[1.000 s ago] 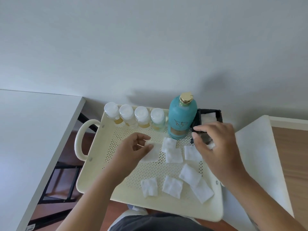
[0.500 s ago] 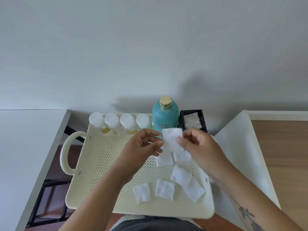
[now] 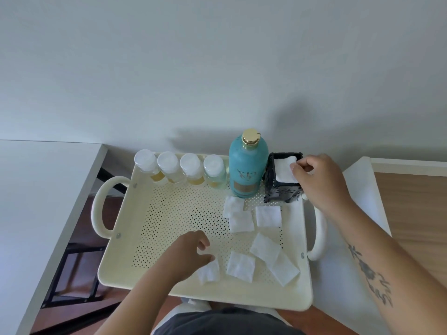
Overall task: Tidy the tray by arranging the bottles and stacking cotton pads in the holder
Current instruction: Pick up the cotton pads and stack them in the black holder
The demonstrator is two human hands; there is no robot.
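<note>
A cream perforated tray (image 3: 169, 221) carries several small clear bottles (image 3: 179, 170) in a row along its back edge, with a teal bottle (image 3: 246, 170) to their right. A black holder (image 3: 281, 189) stands in the back right corner. My right hand (image 3: 319, 180) pinches a white cotton pad (image 3: 285, 169) lying in the holder's top. My left hand (image 3: 191, 252) rests its fingertips on a loose pad (image 3: 209, 273) at the tray's front. Several more loose pads (image 3: 242, 221) lie on the right half of the tray floor.
A white table (image 3: 36, 201) stands to the left, with a gap and dark frame between it and the tray. A white surface (image 3: 358, 213) and a wooden top (image 3: 416, 213) lie to the right. A pale wall rises behind.
The pad both hands held in front of the teal bottle has gone with my right hand into the holder. My left hand let go and dropped to a pad at the tray's front.
</note>
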